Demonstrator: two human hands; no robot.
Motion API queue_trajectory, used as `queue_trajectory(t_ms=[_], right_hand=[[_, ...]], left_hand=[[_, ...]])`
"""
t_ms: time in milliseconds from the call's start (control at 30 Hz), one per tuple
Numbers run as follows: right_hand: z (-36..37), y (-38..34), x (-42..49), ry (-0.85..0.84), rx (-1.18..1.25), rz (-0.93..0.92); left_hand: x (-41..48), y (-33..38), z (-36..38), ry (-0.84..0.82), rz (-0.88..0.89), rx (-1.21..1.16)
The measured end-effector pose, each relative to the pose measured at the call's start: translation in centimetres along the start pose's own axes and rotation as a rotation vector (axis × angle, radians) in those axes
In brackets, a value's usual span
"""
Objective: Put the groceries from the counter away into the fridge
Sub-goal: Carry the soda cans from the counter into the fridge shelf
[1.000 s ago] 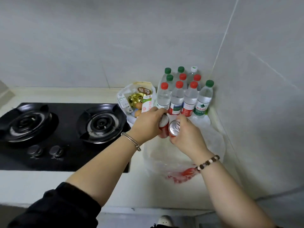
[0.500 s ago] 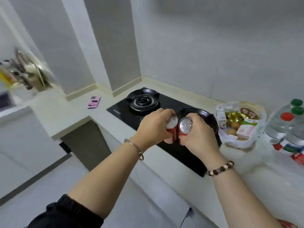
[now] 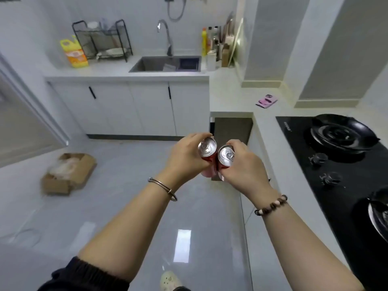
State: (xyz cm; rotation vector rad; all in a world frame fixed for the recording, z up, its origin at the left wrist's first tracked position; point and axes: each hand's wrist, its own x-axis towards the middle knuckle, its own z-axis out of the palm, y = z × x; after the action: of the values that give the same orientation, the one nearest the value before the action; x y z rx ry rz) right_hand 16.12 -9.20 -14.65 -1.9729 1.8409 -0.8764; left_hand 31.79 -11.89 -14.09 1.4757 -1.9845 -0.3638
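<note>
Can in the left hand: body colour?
Red body, silver top; the can shows best in the head view.

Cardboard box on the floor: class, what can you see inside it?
The open cardboard box holds pale, crumpled material, too blurred to identify. Anything beneath that material is covered, and so is the box's bottom.

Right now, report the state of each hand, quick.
Left hand: closed around a red can.
Right hand: closed around a second red can.
</note>
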Motion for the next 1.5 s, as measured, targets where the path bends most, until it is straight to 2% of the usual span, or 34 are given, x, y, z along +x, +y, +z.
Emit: queue_trajectory(t_ms=[200,367,700,1067,1200,1500], right_hand=[[8.4,-8.6,0.2,-0.266,0.039,-0.281],[14.2,-18.1,-0.6,-0.392,0.089,-0.515],[24.3,-37.2,-4.8,-0.561,0.269,-0.816],[32.0,-52.1,-10.3,-0.717,0.502,-0.968],[35.0,-57.5,-11.4,-0.801,0.636,-0.952],[42.2,-72.1,-13.4,-0.869,0.925,-0.987]], left_hand=[[-8.3,-7.4,-7.8,0.205,-0.333,0.001],[-13.9,-12.7,-15.1,0.389,-0.53,0.004],[-25.1,-21.5,-29.7,0.769,-0.758,-0.049],[-34.3,-27.2,-40.0,1.238,-0.846,-0.048],[-36.7,-29.7,-43.9,1.347,-0.84,-0.022],[-40.3,-36.7,-55.2,1.588,-0.775,0.165]])
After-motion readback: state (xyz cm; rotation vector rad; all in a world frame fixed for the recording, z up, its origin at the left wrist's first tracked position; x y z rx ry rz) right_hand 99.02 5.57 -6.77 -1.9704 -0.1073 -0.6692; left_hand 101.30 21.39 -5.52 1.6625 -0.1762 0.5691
